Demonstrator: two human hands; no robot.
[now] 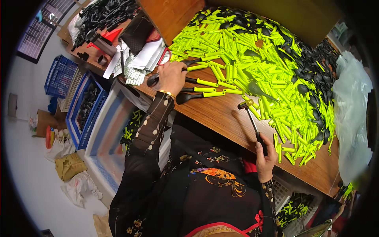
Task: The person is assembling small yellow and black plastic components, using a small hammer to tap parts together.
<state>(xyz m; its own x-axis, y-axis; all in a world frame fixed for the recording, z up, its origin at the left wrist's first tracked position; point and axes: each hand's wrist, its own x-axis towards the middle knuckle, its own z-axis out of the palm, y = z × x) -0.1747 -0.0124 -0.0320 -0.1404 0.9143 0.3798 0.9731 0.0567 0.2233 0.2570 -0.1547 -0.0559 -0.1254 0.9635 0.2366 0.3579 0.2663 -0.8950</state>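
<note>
My left hand [172, 78] is closed over the black end of a kitchen utensil with a lime-green handle [211, 57] at the table's left edge; the back of the hand hides its fingertips. Just below it lie a few more utensils, one a black spoon [183, 98] with a lime-green handle. A black rounded utensil head [152, 80] pokes out to the left of the hand. My right hand [265, 158] grips the black handle of a small hammer [252, 120], upright over the front edge. The hammer has a thin metal shaft and an amber-and-dark head.
Loose lime-green handles [244, 59] cover much of the wooden table [209, 110], with black utensil heads [312, 75] heaped behind and right. A clear plastic bag [351, 114] hangs at the right. Papers [148, 57] and red-handled scissors [164, 56] lie left; blue crates [85, 110] stand beyond.
</note>
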